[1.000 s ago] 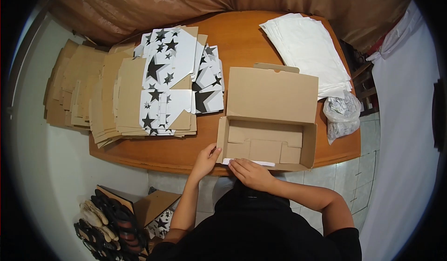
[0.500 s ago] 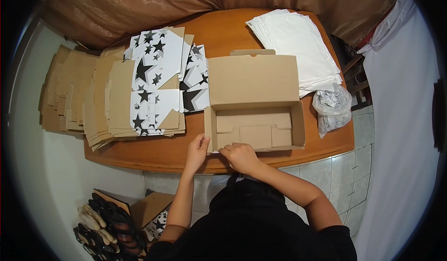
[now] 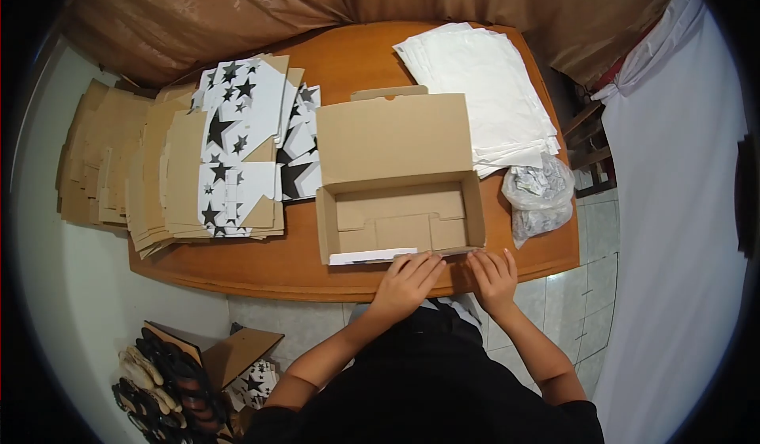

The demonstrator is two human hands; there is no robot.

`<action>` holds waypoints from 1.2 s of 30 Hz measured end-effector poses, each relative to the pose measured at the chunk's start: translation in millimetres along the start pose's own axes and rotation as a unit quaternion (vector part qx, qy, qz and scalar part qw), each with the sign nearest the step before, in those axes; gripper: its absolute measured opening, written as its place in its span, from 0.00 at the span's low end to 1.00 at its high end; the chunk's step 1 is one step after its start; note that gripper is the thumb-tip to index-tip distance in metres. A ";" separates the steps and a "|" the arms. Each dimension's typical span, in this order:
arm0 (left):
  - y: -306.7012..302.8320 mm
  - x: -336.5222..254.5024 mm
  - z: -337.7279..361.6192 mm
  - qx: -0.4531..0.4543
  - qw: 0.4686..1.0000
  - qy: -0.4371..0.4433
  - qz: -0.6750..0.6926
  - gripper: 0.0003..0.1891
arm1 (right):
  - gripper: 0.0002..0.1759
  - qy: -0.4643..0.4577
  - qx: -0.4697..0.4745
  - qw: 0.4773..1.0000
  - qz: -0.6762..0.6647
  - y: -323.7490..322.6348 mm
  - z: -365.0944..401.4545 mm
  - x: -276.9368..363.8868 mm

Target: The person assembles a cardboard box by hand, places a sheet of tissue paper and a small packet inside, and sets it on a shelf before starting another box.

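A brown cardboard box (image 3: 393, 139) stands on the table with its lid raised at the back and its inside bare. A white strip (image 3: 372, 256) shows along the left part of its front wall. My left hand (image 3: 405, 287) is at the middle of that front wall, fingers bent over the edge and closed on it. At the front right corner, my right hand (image 3: 494, 281) pinches the cardboard with its fingertips; the outer fingers are free of the box. Both thumbs are partly hidden.
Stacks of flat cardboard (image 3: 186, 167) and star-printed sheets (image 3: 229, 119) lie on the left of the wooden table (image 3: 301, 274). White paper sheets (image 3: 483, 88) are at the back right, beside a clear plastic bag (image 3: 538, 195). Footwear (image 3: 170, 381) stands at lower left.
Both hands have moved right along the box's front wall, the right one from near the left corner to the right corner. The white strip has come into view. The view has shifted slightly.
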State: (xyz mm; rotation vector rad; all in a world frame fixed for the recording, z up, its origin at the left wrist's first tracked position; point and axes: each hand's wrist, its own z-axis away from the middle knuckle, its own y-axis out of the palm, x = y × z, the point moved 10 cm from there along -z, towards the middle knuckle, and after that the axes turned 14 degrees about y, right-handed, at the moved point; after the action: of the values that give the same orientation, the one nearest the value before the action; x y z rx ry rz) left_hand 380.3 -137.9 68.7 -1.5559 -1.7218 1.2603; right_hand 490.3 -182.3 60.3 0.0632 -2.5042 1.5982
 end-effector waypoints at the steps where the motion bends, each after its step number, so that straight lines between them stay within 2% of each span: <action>1: 9.7 -5.3 -6.4 0.002 1.000 0.012 0.008 0.20 | 0.16 -0.004 0.007 1.000 0.006 0.6 -1.1 -4.7; 7: 34.7 -2.8 -17.9 0.018 0.999 -0.023 -0.034 0.20 | 0.17 -0.055 0.038 0.998 -0.005 11.5 -15.0 -7.4; 13: 47.1 9.9 -17.6 -0.013 0.996 -0.087 0.030 0.16 | 0.13 -0.094 0.099 0.990 -0.042 17.4 -27.7 -2.9; 16: 42.1 9.5 -24.8 -0.004 0.997 -0.080 0.018 0.13 | 0.12 -0.103 0.126 0.985 -0.062 22.4 -33.1 -4.6; 20: 51.6 15.5 -23.8 0.004 0.992 -0.124 0.017 0.14 | 0.12 -0.121 0.155 0.976 -0.089 27.5 -37.1 -8.1; 22: 51.7 17.8 -23.2 0.011 0.989 -0.149 0.019 0.15 | 0.12 -0.175 0.128 0.965 -0.150 19.5 -40.2 -10.9; 26: 19.7 19.7 -48.0 -0.048 0.990 -0.129 0.039 0.17 | 0.13 -0.253 0.032 0.935 -0.247 -19.0 -73.7 -29.5; 27: 10.3 22.7 -56.2 -0.057 0.990 -0.131 0.019 0.17 | 0.14 -0.211 0.031 0.945 -0.248 -7.3 -92.0 -46.8; 28: 3.9 26.9 -64.2 -0.066 0.989 -0.132 0.000 0.18 | 0.14 -0.142 0.075 0.955 -0.250 14.8 -113.1 -68.9; 29: 2.6 33.1 -72.0 -0.070 0.989 -0.131 -0.008 0.16 | 0.15 -0.105 0.029 0.961 -0.253 32.6 -129.6 -93.2; 30: 5.4 39.9 -79.4 -0.079 0.988 -0.130 -0.004 0.16 | 0.17 -0.064 0.032 0.976 -0.206 48.3 -147.9 -110.4; 34: 10.1 58.1 -121.8 -0.104 0.989 -0.108 -0.002 0.13 | 0.20 -0.055 0.026 0.992 -0.106 92.4 -185.8 -139.6; 36: 18.7 63.9 -136.4 -0.101 0.990 -0.102 0.004 0.12 | 0.12 -0.060 0.039 0.993 -0.091 109.2 -192.2 -142.9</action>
State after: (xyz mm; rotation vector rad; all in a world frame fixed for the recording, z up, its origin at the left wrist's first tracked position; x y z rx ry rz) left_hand 489.8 -37.6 100.1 -1.5918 -2.0298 1.3230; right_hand 640.2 29.9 17.7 0.3968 -2.4382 1.6615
